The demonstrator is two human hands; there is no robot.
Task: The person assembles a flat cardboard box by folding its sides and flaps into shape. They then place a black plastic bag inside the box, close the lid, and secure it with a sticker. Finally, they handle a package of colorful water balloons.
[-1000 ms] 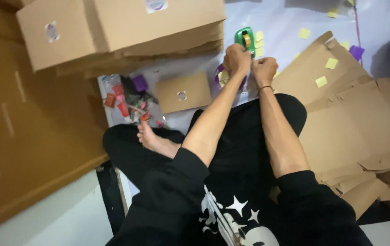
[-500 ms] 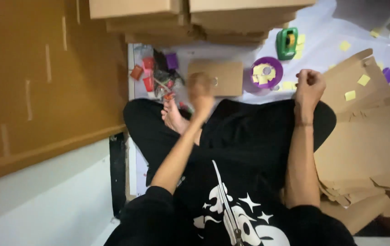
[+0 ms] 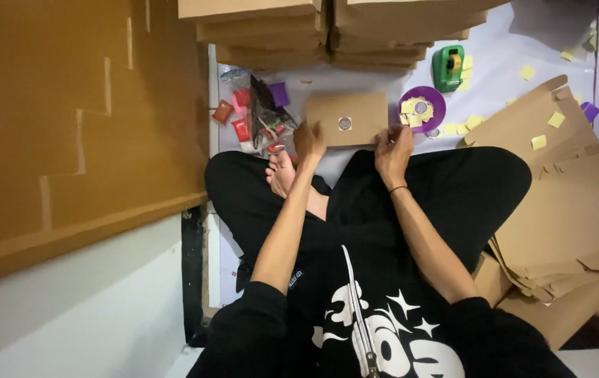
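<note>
— Where are the hands now?
— Both have come together onto the small cardboard box [image 3: 347, 119]: left hand [image 3: 309, 140] gripping its left edge, right hand [image 3: 393, 148] its right.
— And the green dispenser [image 3: 448, 67]?
— Let go, beside the purple dish [image 3: 422, 108].

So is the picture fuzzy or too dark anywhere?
In the head view, the hands, left and right, look fairly sharp at the small cardboard box; the white floor sheet is brightly lit; the black clothes swallow detail; the top right corner is soft and dim.
</note>
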